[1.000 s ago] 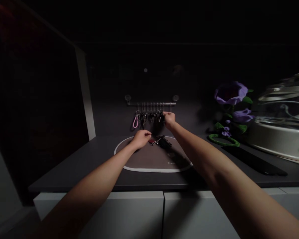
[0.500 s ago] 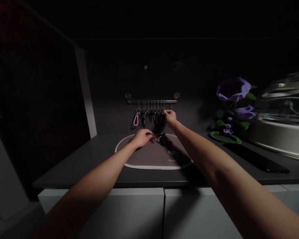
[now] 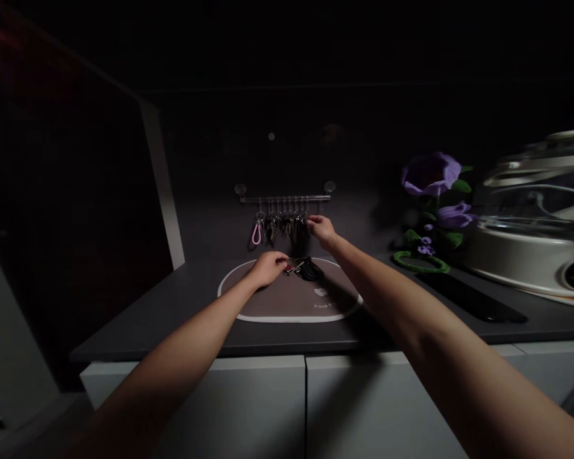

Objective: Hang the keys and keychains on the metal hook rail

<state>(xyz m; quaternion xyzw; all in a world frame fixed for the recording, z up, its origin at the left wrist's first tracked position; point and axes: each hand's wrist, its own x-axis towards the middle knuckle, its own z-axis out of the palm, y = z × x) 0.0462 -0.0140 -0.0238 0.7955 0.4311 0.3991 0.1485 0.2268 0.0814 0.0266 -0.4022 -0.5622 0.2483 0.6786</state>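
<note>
So, left hand (image 3: pixel 268 268): low over the mat, fingers curled down and close together, tips right at the red tag (image 3: pixel 287 269). Can't tell from here if it's actually gripping anything.

Right hand (image 3: pixel 321 231): reaching up by the wall, thumb and fingers pinched in narrow, right at the end of the hanging keys (image 3: pixel 282 223). Can't tell if it has hold of one.

Loose keys: a small bunch of keys (image 3: pixel 306 270) with that red tag and a black fob is lying near the top edge of the mat, just beside the left fingertips.

Key rack: a metal rail (image 3: pixel 284 199) on the dark wall, held by two suction cups (image 3: pixel 240 189), with the keys hanging in a row and a pink strap (image 3: pixel 256 234) at the left end.

Mat: oval, brown, white edge (image 3: pixel 287 306), sitting on a dark counter (image 3: pixel 148 319).

Off to the right: purple flowers (image 3: pixel 430 173), a green ring (image 3: pixel 418 262), a long black strip (image 3: pixel 469 298) and a white appliance with a clear lid (image 3: pixel 526 248).

Below: white cabinet doors (image 3: pixel 220 408).
</note>
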